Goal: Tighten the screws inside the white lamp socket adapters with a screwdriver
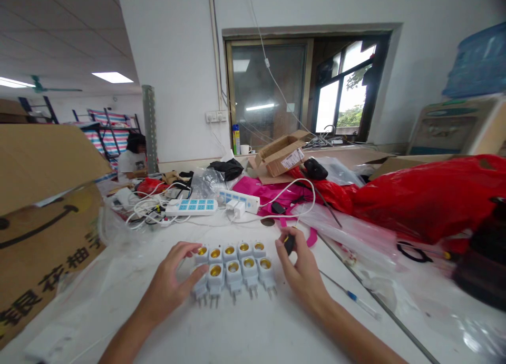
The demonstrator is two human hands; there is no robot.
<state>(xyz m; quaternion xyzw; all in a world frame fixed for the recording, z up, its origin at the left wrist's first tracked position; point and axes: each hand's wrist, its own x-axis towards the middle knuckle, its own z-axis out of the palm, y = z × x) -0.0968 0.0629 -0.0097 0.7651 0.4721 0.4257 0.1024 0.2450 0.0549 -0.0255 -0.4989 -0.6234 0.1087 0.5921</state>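
Observation:
Two rows of white plug-in lamp sockets (233, 279), with brass-coloured inner threads, stand close together on the white table. Their metal pins point toward me in the near row. My left hand (174, 277) is at the left end of these rows, thumb and fingers apart; the fingertips overlap the end sockets, and I cannot tell whether they press on them. Right of the rows, my right hand (298, 266) has its fingers closed around a small black object with a yellow part (290, 243), mostly hidden. Beside my right forearm lies a screwdriver (358, 299) with a blue-and-clear handle.
Behind the sockets lie white power strips (192, 207) with tangled cables and a white plug adapter (236, 209). A cardboard box (43, 237) stands left. Red plastic bags (419, 200) and clear plastic film (351, 237) cover the right. Another person (132, 156) sits at the far left.

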